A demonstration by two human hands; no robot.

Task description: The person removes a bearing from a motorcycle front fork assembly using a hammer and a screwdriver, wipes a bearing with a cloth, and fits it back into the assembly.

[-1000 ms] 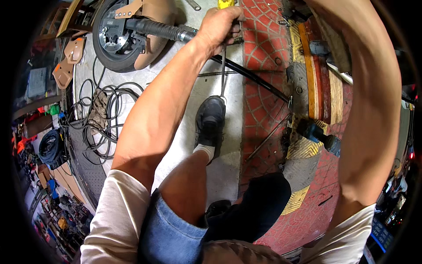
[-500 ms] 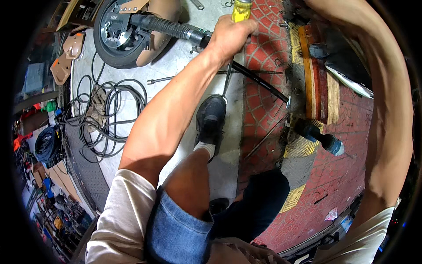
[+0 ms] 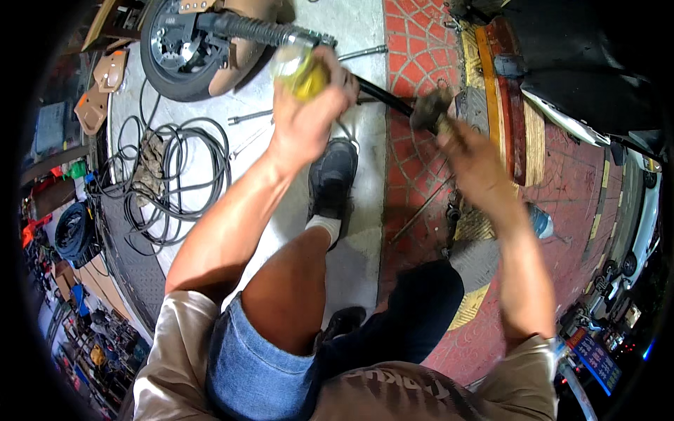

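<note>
My left hand [image 3: 309, 119] is closed around a screwdriver with a yellow and clear handle [image 3: 306, 76], blurred by motion. It is above the floor, near the end of a ribbed fork leg [image 3: 260, 31] that joins a scooter wheel [image 3: 179, 52]. My right hand [image 3: 479, 165], also blurred, grips a hammer [image 3: 430, 110] with a dark head. The hammer head is to the right of my left hand and apart from it. Between them, a black rod [image 3: 379, 91] runs below. My shoe [image 3: 333, 172] rests under my left hand.
A coiled black hose [image 3: 175, 189] and a rag [image 3: 151, 165] lie on the left of the pale floor. Brown panels [image 3: 111, 70] are beyond. Red tiles [image 3: 414, 161] begin to the right, with a wooden edge [image 3: 514, 105] and a dark thing with a pale blue end [image 3: 539, 221].
My right arm has come down and inward from the upper right, bringing the hammer into view. My left hand has moved left and nearer with the screwdriver, its handle now tilted.
</note>
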